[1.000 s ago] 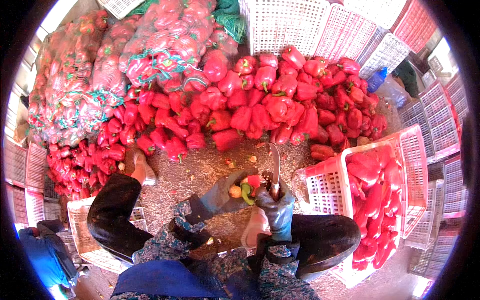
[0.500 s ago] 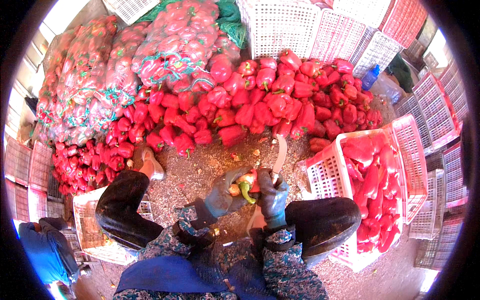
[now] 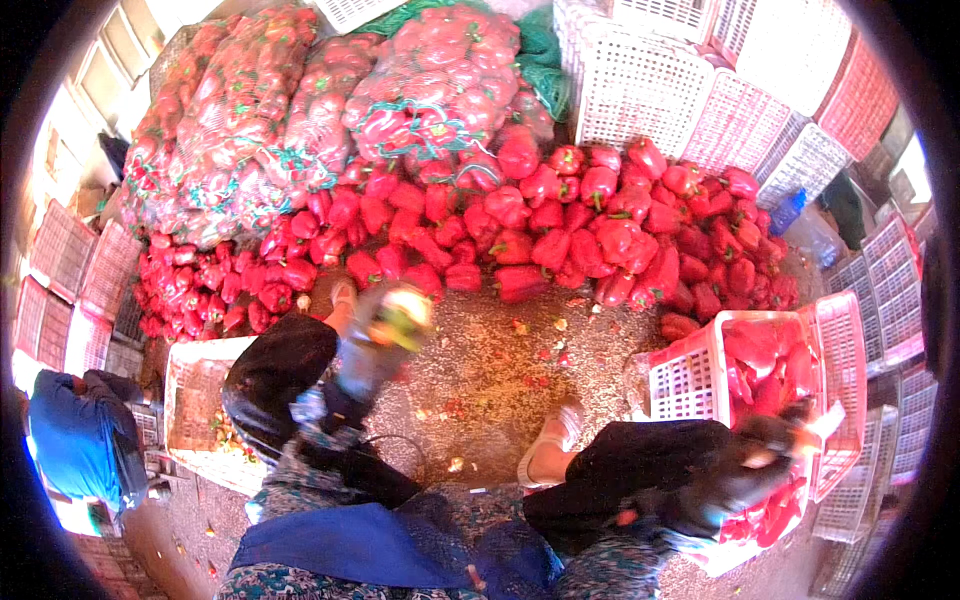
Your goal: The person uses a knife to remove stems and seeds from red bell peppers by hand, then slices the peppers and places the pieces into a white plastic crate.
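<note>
My gloved left hand (image 3: pixel 362 352), smeared by motion, is raised near my left knee. It holds a pepper core (image 3: pixel 404 314), a pale top with some green. Over at the right, my gloved right hand (image 3: pixel 745 468) reaches across the crate of red pepper pieces (image 3: pixel 683 388). The knife (image 3: pixel 826 420) sticks out of it past the crate's far-right side; blur hides its exact outline and the grip. Cut red peppers (image 3: pixel 768 368) fill that crate, partly hidden by my right arm.
A long heap of whole red peppers (image 3: pixel 560 235) lies ahead, with full net sacks (image 3: pixel 235 120) behind at left. Stacked plastic crates (image 3: pixel 640 90) stand at back and right. A crate with scraps (image 3: pixel 185 395) sits by my left leg; a person in blue (image 3: pixel 75 435) is beyond.
My hands have parted from in front of me: the left has swung left with the core, the right has gone right with the knife over the crate. The view has shifted.
</note>
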Motion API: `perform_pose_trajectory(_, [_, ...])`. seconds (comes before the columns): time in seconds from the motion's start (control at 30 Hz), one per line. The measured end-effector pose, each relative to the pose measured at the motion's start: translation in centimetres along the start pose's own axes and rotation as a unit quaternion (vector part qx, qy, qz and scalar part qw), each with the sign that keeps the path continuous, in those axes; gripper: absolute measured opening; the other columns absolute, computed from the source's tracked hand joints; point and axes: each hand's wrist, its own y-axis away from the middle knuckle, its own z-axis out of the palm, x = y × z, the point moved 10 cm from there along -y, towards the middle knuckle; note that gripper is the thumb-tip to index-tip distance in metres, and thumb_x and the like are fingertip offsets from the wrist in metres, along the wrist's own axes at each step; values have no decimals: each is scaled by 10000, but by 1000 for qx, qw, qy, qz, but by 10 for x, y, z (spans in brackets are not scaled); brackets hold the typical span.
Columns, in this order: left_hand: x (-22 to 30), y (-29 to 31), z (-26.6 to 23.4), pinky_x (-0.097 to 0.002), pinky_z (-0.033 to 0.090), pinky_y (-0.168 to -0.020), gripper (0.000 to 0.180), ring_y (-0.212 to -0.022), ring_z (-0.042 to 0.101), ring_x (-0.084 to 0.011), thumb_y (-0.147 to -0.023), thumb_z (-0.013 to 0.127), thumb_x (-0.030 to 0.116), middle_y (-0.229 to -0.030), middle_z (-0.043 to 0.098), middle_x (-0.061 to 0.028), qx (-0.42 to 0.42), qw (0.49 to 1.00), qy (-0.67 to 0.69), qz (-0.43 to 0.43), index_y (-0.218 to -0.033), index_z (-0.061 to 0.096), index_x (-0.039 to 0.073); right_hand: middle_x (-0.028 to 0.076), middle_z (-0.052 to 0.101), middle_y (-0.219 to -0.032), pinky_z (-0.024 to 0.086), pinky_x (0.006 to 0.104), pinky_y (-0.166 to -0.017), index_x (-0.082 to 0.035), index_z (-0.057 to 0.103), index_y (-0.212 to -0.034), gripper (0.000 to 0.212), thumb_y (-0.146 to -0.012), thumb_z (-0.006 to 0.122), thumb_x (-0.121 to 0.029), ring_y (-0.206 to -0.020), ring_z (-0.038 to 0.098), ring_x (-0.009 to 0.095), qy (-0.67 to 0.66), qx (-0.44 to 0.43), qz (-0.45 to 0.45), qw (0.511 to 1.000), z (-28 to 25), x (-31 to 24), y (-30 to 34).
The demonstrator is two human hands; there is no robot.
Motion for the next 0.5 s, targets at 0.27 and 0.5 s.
perform_pose_trajectory(0.27, [-42,33,-426,-282,550,-807,590,-940,632,-150,-833,781,154,-1094,640,-89,259,960,-99,23,-1335,506,10,266,494,-1409,532,311,-803,-89,272,-1514,694,-889,463,145,-1127,618,299,-167,-45,10,985,-61,47,-41])
perform_pose_trajectory(0.5, [-133,-32,-282,-314,510,-851,546,-989,609,-167,-901,677,163,-1202,620,-115,39,951,-208,-226,-1363,467,-41,271,476,-1403,514,350,-910,71,290,-1451,476,-997,403,-18,-1242,552,298,136,-26,-81,987,-17,6,8])
